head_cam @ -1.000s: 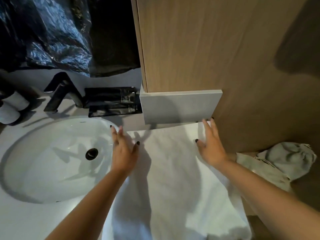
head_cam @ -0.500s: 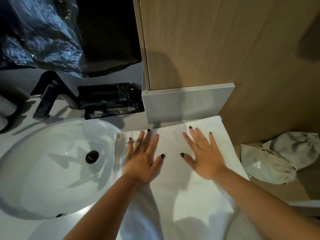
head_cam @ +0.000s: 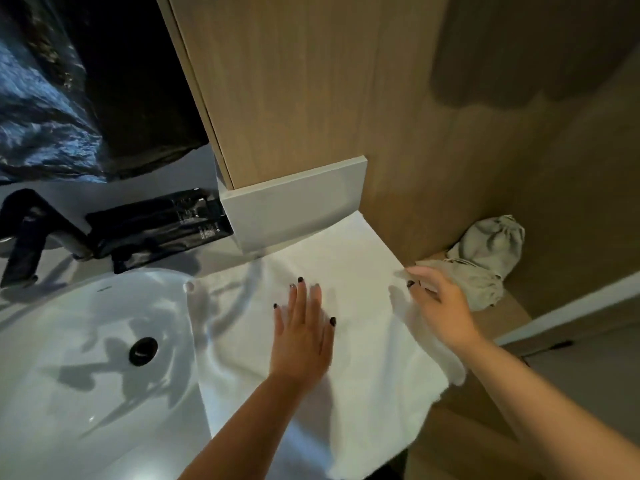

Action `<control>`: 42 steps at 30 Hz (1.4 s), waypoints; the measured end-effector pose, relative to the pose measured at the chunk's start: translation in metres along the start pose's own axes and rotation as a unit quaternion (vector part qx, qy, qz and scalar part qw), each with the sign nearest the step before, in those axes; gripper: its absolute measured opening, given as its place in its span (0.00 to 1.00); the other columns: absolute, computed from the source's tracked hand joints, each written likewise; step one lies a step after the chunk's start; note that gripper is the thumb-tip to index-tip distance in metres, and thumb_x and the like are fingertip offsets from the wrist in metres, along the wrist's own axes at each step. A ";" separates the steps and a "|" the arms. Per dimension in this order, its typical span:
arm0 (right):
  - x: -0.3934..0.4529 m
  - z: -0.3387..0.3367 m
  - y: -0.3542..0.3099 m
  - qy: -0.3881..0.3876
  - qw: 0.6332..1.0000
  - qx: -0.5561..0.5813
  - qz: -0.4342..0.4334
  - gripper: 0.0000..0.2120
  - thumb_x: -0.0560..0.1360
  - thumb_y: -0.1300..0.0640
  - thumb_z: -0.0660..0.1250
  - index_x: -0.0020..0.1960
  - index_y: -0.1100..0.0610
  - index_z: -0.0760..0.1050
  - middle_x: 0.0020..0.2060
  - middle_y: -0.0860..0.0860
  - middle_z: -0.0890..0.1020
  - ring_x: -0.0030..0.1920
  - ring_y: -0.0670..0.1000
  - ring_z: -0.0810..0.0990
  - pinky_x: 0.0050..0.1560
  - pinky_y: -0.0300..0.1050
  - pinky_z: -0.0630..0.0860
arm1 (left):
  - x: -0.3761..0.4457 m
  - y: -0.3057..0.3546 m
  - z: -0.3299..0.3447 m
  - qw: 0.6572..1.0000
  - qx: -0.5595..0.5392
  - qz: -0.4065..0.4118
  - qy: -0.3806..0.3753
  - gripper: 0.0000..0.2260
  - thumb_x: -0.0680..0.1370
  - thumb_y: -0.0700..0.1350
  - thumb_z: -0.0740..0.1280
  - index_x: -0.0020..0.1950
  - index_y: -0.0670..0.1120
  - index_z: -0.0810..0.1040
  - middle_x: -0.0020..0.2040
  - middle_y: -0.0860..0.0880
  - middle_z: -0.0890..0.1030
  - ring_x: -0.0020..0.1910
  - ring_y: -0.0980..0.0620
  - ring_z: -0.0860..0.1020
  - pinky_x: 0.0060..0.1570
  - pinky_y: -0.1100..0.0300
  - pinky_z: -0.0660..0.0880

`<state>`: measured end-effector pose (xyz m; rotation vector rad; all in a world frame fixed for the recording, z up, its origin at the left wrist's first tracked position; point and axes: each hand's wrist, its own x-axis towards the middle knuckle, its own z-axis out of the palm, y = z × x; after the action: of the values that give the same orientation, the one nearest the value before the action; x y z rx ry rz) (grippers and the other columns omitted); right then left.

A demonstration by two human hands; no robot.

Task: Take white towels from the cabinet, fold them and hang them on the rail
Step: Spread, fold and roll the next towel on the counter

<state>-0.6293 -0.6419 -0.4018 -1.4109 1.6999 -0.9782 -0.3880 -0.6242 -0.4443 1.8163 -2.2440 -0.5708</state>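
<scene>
A white towel lies spread on the counter to the right of the sink, its near part hanging over the front edge. My left hand presses flat on the middle of the towel, fingers straight and pointing away from me. At the towel's right edge, my right hand has its fingers curled round the cloth, and a flap of towel is raised under it. The hand is blurred. No rail is in view.
A white oval sink with a black drain fills the left, with a black faucet and black packets behind it. A wooden cabinet on a grey base rises behind the towel. A crumpled grey cloth bag lies on a wooden ledge at right.
My right hand has moved from lying flat on the towel's middle to its right edge and taken hold of it. My left hand has slid right towards the centre. The view has tilted.
</scene>
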 end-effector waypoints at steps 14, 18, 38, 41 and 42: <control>-0.116 -0.026 0.059 0.115 0.973 0.109 0.167 0.08 0.78 0.59 0.66 0.55 0.56 0.80 0.48 0.48 0.84 0.51 0.47 0.81 0.51 0.37 0.76 | -0.015 0.047 0.050 0.989 0.133 0.058 -0.022 0.33 0.78 0.61 0.40 0.81 0.50 0.47 0.81 0.45 0.47 0.80 0.46 0.44 0.76 0.46 0.42; -0.120 -0.025 0.067 0.076 0.984 0.074 0.143 0.05 0.76 0.60 0.70 0.50 0.53 0.82 0.47 0.50 0.84 0.45 0.45 0.82 0.49 0.42 0.77 | -0.013 0.048 0.049 0.991 0.120 0.054 -0.015 0.31 0.80 0.61 0.47 0.81 0.51 0.47 0.81 0.46 0.48 0.80 0.46 0.44 0.75 0.46 0.40; -0.087 -0.090 0.057 -0.098 0.979 0.122 0.131 0.13 0.80 0.58 0.63 0.45 0.65 0.80 0.33 0.61 0.79 0.33 0.53 0.75 0.36 0.39 0.73 | -0.014 0.052 0.043 0.994 0.094 0.056 -0.024 0.33 0.78 0.62 0.39 0.81 0.50 0.46 0.81 0.47 0.42 0.79 0.49 0.38 0.77 0.46 0.38; -0.084 -0.094 0.063 -0.072 0.980 0.112 0.146 0.10 0.78 0.62 0.67 0.39 0.64 0.80 0.33 0.60 0.79 0.33 0.51 0.76 0.34 0.38 0.74 | -0.015 0.052 0.042 0.994 0.093 0.058 -0.023 0.32 0.79 0.62 0.40 0.81 0.51 0.45 0.81 0.48 0.41 0.79 0.50 0.36 0.77 0.47 0.37; -0.085 -0.093 0.068 -0.067 0.978 0.116 0.158 0.10 0.77 0.63 0.67 0.38 0.63 0.79 0.32 0.58 0.79 0.33 0.51 0.77 0.34 0.39 0.75 | -0.015 0.052 0.043 0.994 0.092 0.060 -0.022 0.32 0.79 0.62 0.40 0.81 0.51 0.45 0.81 0.48 0.41 0.79 0.50 0.36 0.77 0.46 0.38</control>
<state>-0.7284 -0.5396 -0.4146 -0.9963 1.5917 -0.8502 -0.4473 -0.5938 -0.4601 1.7489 -2.4894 -0.3965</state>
